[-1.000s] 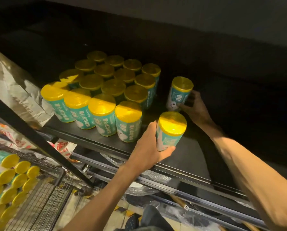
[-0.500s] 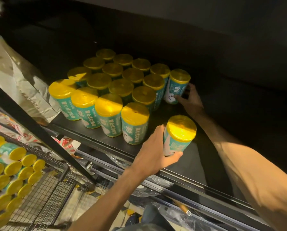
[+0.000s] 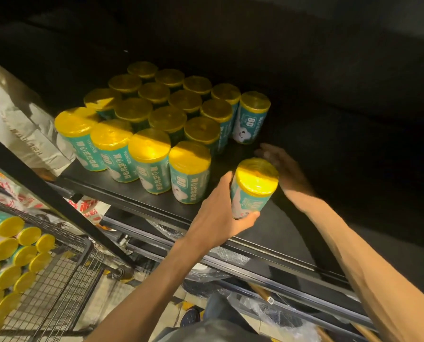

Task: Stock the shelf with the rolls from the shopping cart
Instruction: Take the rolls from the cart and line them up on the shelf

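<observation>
Several teal rolls with yellow tops stand in tight rows on the dark shelf. The roll at the right end of the block stands alone, with no hand on it. My left hand grips another roll from the side, upright, near the shelf's front edge to the right of the front row. My right hand is just behind that roll with fingers spread, holding nothing. More rolls lie in the wire shopping cart at the lower left.
A crumpled white bag lies at the shelf's left end, beside the rolls. A black upright post runs diagonally between cart and shelf. Right of the rolls the shelf surface is dark and bare. Plastic-wrapped goods lie under the shelf.
My right hand has let go of the roll it set at the right end of the block and drawn back toward the roll in my left hand. The view has shifted a little.
</observation>
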